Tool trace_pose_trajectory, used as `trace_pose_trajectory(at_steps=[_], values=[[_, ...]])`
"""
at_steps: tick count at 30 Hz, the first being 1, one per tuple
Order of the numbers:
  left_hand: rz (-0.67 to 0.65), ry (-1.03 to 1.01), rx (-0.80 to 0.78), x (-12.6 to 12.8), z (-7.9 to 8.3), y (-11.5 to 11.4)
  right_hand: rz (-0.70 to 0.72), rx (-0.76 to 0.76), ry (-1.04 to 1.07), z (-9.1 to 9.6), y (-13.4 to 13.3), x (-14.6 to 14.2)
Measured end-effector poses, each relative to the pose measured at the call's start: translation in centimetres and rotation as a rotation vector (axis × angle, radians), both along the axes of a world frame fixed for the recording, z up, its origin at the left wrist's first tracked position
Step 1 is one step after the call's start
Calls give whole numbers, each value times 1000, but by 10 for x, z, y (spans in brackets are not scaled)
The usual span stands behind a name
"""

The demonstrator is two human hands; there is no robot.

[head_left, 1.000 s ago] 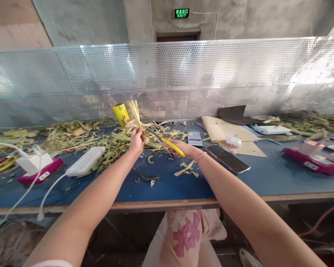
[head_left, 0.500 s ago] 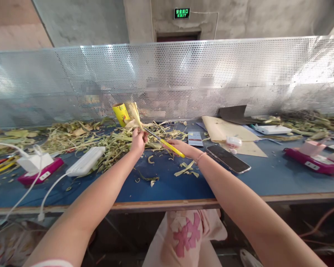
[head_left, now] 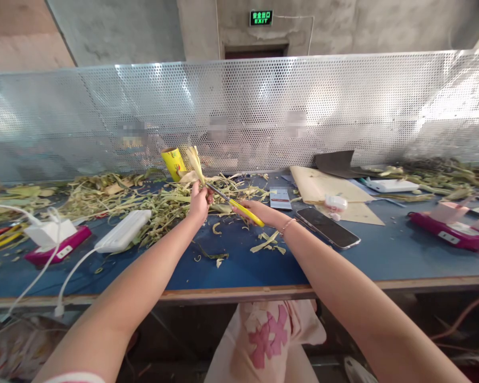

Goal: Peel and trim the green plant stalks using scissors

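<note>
Nearest, some loose pale scraps (head_left: 268, 242) lie on the blue table (head_left: 255, 272), and the dark phone (head_left: 328, 227) rests near the right hand (head_left: 265, 211); a wide swing could push it. This hand has its fingers curled around the handle of the yellow scissors (head_left: 246, 212), though some of them are hidden. The steel part points to the left hand (head_left: 200, 203), whose thumb and fingers pinch the base of the pale leaf bundle (head_left: 196, 164); the tips are so near that, in my judgement, a slip could cut the skin. Whether the blades are parted, I cannot tell. The bundle stands almost upright above the heap of dry strips (head_left: 162, 208), so a weak pinch could let strands fall there. Behind it, the yellow tube (head_left: 172, 164) is tilted, and a bump might topple it.
</note>
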State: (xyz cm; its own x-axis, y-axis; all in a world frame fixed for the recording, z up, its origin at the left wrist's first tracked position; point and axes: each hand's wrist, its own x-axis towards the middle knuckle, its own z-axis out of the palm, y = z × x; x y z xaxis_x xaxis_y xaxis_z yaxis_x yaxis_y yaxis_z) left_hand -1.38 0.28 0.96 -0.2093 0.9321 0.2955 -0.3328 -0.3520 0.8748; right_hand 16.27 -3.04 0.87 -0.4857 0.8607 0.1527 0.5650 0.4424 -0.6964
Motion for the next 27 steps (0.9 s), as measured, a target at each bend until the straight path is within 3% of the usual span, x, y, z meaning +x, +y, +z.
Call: trace_pose_trajectory(at_steps=[12,17,22,27], values=[[-4,-2,25,-1,-1,0,-61,-132,32,2,-2,-5],[18,-5,13,0,0,1,-138,-66,-67,5,-6,-14],[25,-12,-13,0,0,1,-148,141,-208,5,-8,-18],[11,15,-4,-1,-3,3,-143,145,-235,2,-5,-15]])
